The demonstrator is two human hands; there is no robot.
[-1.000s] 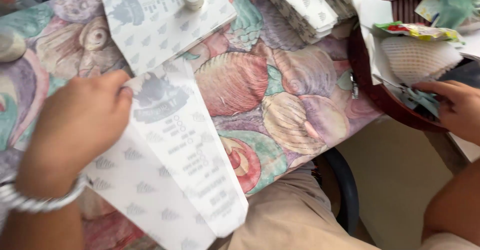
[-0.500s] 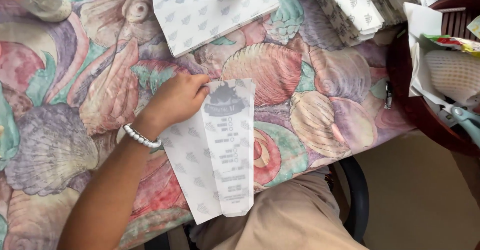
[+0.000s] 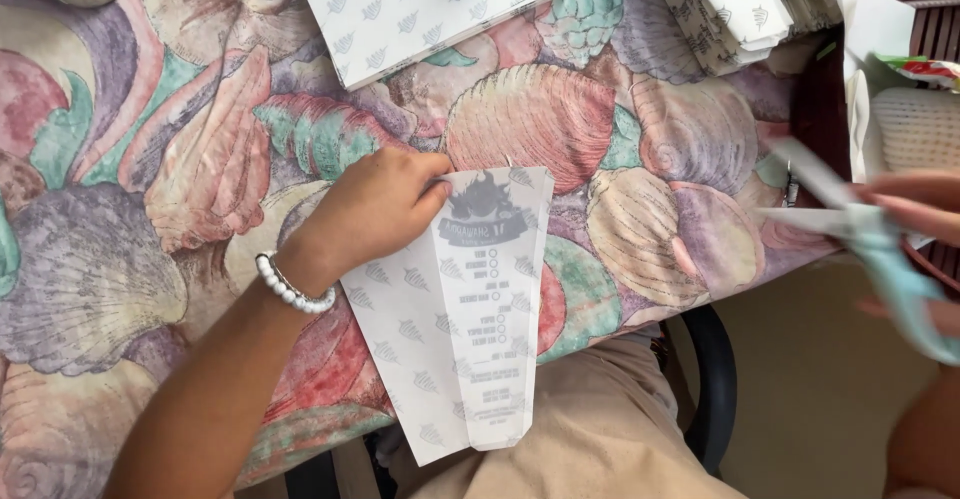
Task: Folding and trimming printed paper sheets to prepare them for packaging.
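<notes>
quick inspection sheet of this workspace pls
surface: table under a shell-print cloth
job's things: folded paper bag flat, hanging over the near edge; scissors blurred, in the air at the right
clutter: paper sheet, stack of bags, dark basket
grips: left hand presses the bag's top; right hand holds the scissors
cables: nothing seen
surroundings: chair, tan floor

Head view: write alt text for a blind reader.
The left hand presses a folded white printed paper bag onto a shell-patterned tablecloth, while the right hand, blurred, holds pale blue scissors beside it.
</notes>
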